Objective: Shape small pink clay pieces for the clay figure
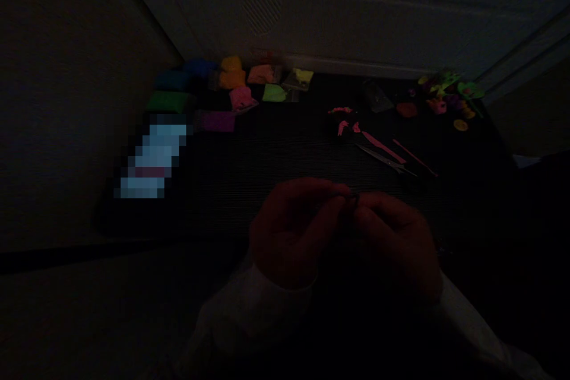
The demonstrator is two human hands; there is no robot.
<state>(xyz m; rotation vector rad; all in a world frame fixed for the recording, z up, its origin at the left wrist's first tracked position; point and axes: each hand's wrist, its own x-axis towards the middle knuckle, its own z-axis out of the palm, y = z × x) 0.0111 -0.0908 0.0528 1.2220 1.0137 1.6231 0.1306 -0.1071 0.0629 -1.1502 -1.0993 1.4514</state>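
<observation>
I have a small dark piece (355,198) right at my fingertips, up above the near part of the black table (267,160). It is too dim for me to tell what it is. My left hand (291,231) pinches it from one side, with the thumb and finger close together. My right hand (396,237) pinches it from the other side, with its fingers curled in too. The tips of the two hands are very near each other, but I cannot tell if they touch. Both arms have pale sleeves (253,303).

Just past my hands, toward the right, lie the scissors (383,158), with their thin blades pointing up and left. A wide pink strip (383,146) and a thin pink stick (416,158) lie beside them. Near those is a dark lump with pink bits (342,128) on it.

Farther back on the right I see a dim packet (377,97), a reddish lump (407,110) and a bright pile of little shapes (449,95). On the back left are soft-looking packs in many colours, like a purple pack (218,122) and a green pack (168,102). A glowing, blurred screen (154,160) is at the left.
</observation>
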